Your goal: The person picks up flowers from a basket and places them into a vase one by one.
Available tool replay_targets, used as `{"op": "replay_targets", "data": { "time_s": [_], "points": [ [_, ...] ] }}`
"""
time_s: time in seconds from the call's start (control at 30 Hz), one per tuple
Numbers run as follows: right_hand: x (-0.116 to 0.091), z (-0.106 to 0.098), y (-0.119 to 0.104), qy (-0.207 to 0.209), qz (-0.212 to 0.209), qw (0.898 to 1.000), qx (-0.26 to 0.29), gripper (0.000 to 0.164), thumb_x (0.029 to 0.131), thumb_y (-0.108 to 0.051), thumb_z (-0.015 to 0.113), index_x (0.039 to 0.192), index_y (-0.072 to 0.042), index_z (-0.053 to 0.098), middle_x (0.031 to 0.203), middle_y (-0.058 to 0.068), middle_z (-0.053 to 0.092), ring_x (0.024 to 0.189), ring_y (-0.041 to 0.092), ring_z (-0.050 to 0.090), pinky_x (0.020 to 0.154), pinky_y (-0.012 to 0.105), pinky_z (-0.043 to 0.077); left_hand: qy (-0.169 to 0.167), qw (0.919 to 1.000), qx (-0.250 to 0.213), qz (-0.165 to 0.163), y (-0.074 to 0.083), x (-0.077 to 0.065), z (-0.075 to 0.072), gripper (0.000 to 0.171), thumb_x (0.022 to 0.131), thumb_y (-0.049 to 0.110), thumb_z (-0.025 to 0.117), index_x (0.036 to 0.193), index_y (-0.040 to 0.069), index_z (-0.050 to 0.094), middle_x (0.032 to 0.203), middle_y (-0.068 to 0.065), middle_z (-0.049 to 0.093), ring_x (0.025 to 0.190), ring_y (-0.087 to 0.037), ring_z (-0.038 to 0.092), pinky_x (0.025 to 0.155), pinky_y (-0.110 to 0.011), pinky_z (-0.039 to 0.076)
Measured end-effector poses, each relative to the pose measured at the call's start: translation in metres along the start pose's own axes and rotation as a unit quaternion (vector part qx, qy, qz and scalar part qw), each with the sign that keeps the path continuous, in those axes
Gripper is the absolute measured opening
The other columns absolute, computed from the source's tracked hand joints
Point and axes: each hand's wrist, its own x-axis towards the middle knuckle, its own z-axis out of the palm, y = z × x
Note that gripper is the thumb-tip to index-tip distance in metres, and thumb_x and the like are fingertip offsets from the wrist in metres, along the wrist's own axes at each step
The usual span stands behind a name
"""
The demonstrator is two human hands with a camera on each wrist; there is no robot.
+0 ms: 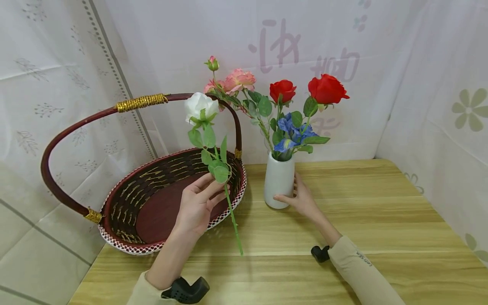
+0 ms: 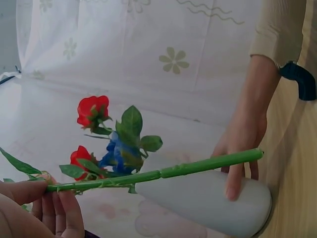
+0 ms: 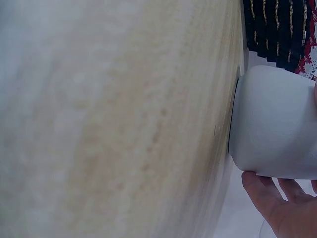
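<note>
My left hand (image 1: 196, 205) pinches the green stem (image 1: 233, 222) of a white rose (image 1: 201, 109) between thumb and fingers, in front of the basket. The bloom points up and the bare lower stem slants down to the right. My right hand (image 1: 303, 197) holds the white vase (image 1: 279, 180) low on its right side, thumb across the front. In the vase stand two red roses (image 1: 328, 89), a blue flower (image 1: 292, 132) and a spray of pink flowers (image 1: 239, 80) leaning left. The left wrist view shows the stem (image 2: 198, 167) crossing before the vase (image 2: 208, 201).
A dark red woven basket (image 1: 158, 248) with a tall arched handle (image 1: 57, 140) stands on the left of the wooden table (image 1: 366, 203). Printed white curtains (image 1: 183, 38) hang behind and on both sides.
</note>
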Motion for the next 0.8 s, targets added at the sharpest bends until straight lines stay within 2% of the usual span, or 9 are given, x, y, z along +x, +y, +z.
{"op": "replay_targets", "data": {
  "time_s": [0.13, 0.3, 0.5, 0.8],
  "points": [
    [0.000, 0.000, 0.000, -0.001, 0.000, 1.000, 0.002, 0.102, 0.086, -0.021, 0.083, 0.160, -0.007, 0.015, 0.151, 0.027, 0.037, 0.133, 0.050, 0.045, 0.101, 0.062, 0.048, 0.006, 0.9999, -0.009, 0.009, -0.002, 0.000, 0.007, 0.026, 0.098, -0.006, 0.061, 0.105, 0.014, 0.076, 0.098, -0.003, 0.071, 0.082, -0.015, 0.068, 0.082, -0.031, 0.060],
    [0.000, 0.000, 0.000, -0.001, 0.000, 1.000, 0.002, 0.102, 0.086, -0.021, 0.084, 0.160, -0.007, 0.016, 0.151, 0.026, 0.037, 0.133, 0.050, 0.045, 0.102, 0.062, 0.047, 0.012, 0.9991, -0.017, 0.036, 0.000, 0.002, 0.015, 0.024, 0.097, -0.006, 0.063, 0.114, 0.008, 0.073, 0.104, -0.004, 0.071, 0.088, -0.018, 0.068, 0.083, -0.034, 0.060],
    [-0.001, 0.001, 0.000, 0.000, -0.004, 1.000, 0.009, 0.101, 0.086, -0.019, 0.083, 0.161, -0.009, 0.015, 0.149, 0.026, 0.038, 0.132, 0.049, 0.046, 0.102, 0.062, 0.047, 0.020, 0.9952, -0.036, 0.089, 0.007, 0.008, 0.029, 0.026, 0.097, -0.004, 0.064, 0.121, 0.004, 0.071, 0.104, -0.004, 0.072, 0.092, -0.016, 0.065, 0.083, -0.033, 0.060],
    [-0.002, 0.001, -0.002, 0.001, -0.007, 1.000, 0.003, 0.102, 0.086, -0.020, 0.083, 0.161, -0.009, 0.015, 0.151, 0.026, 0.038, 0.132, 0.049, 0.046, 0.103, 0.062, 0.047, 0.035, 0.9816, -0.058, 0.179, 0.014, 0.018, 0.038, 0.020, 0.095, -0.002, 0.068, 0.113, 0.003, 0.073, 0.098, -0.007, 0.069, 0.088, -0.020, 0.068, 0.085, -0.036, 0.060]
  ]
}}
